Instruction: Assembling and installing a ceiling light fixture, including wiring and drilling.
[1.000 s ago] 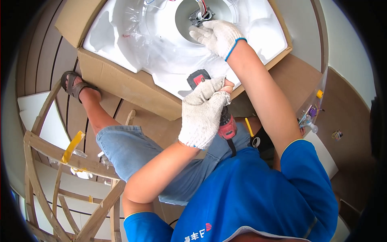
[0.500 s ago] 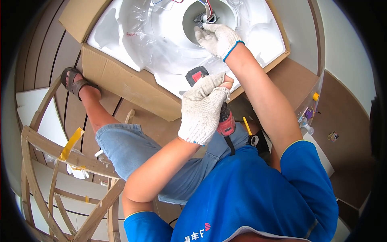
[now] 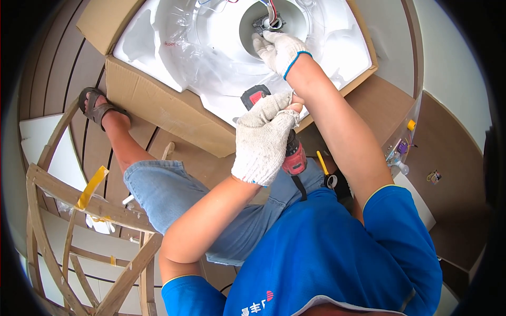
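Observation:
My left hand (image 3: 263,137), in a white knit glove with bare fingertips showing, is closed around a red-and-black cordless drill (image 3: 295,160), its battery above the glove. My gloved right hand (image 3: 275,52) reaches into the round recess (image 3: 247,23) of a white moulded piece, fingers bent but apart, at a grey metal fitting (image 3: 258,25) with wires. Whether those fingertips touch the fitting is hard to tell. White foam (image 3: 353,58) and clear plastic wrap (image 3: 184,42) surround the recess inside a cardboard box (image 3: 147,105).
A curved wooden frame with yellow tape (image 3: 92,187) lies at lower left, beside my sandalled foot (image 3: 97,108) and a white panel (image 3: 47,142). At right are a brown board (image 3: 379,100), a bag of small parts (image 3: 400,150) and a yellow-handled tool (image 3: 321,163) by my waist.
My right hand has shifted slightly left within the recess, fingers still bent. My left hand has edged up and left with the drill. The view has shifted a little.

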Available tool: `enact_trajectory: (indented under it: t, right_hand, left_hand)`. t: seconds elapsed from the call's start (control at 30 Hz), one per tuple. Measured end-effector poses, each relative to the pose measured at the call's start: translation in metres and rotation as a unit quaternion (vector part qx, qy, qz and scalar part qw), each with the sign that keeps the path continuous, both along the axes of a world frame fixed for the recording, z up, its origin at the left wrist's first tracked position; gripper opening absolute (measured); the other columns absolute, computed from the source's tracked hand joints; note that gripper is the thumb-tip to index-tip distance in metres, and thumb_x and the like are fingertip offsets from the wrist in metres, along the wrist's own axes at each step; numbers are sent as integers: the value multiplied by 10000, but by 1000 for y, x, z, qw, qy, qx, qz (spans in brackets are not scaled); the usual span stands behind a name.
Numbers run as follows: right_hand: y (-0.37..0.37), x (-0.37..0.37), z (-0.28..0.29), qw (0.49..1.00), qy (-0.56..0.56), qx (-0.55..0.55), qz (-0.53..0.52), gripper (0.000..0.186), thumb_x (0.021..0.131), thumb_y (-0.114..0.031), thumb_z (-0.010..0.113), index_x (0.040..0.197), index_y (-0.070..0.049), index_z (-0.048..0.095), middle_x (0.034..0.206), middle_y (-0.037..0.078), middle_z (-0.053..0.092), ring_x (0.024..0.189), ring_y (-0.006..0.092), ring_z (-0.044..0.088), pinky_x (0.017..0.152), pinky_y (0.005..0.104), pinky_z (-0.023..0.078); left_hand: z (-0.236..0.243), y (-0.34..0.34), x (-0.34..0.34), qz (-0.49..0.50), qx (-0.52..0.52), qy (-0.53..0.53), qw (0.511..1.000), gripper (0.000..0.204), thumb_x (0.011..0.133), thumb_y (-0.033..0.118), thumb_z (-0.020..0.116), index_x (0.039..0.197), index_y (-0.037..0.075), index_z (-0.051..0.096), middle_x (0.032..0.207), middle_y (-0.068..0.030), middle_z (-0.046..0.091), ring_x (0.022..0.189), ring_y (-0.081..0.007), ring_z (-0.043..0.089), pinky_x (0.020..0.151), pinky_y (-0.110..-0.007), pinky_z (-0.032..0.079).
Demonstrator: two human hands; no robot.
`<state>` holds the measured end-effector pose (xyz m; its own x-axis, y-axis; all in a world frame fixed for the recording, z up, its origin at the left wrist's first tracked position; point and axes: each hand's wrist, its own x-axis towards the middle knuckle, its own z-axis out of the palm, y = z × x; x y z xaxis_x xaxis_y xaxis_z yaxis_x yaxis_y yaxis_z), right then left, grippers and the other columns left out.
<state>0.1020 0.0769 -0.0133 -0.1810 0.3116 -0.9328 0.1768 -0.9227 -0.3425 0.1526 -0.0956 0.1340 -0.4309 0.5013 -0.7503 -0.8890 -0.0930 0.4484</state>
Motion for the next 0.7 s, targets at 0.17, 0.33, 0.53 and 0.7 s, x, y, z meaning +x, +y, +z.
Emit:
enact_trajectory:
  t: [0.17,0.33,0.53,0.7]
  right_hand:
    - [28,34,-63,979,137,84,125,170,956,-51,588,1051,73,656,1024,138,746,978,201,718,858,276,572]
    - [3,15,-45,989,71,78,101,207,960,-70,572,1061,88,660,1013,136,748,952,191,722,803,274,580]
    - [21,20,-82,987,98,116,59,315,971,-49,550,1283,-42,513,1021,156,644,814,284,700,604,355,572]
    - [14,17,-68,982,34,149,107,266,968,-27,530,1229,24,524,1023,173,659,842,264,704,647,342,591]
  left_hand:
    - [4,9,-3,-8,-6,13,1000,178,979,128,659,1100,10,715,839,-13,668,795,-79,590,770,-247,484]
    - [-1,0,-2,2,-15,14,1000,185,985,130,652,1108,5,710,829,-17,668,794,-82,591,769,-248,485]
    - [0,9,-6,-8,-6,7,1000,186,986,126,648,1112,1,704,804,-20,667,761,-84,595,735,-246,493]
    - [-1,6,-6,11,-6,-13,1000,177,985,123,647,1102,4,707,804,-21,668,751,-86,599,720,-249,496]
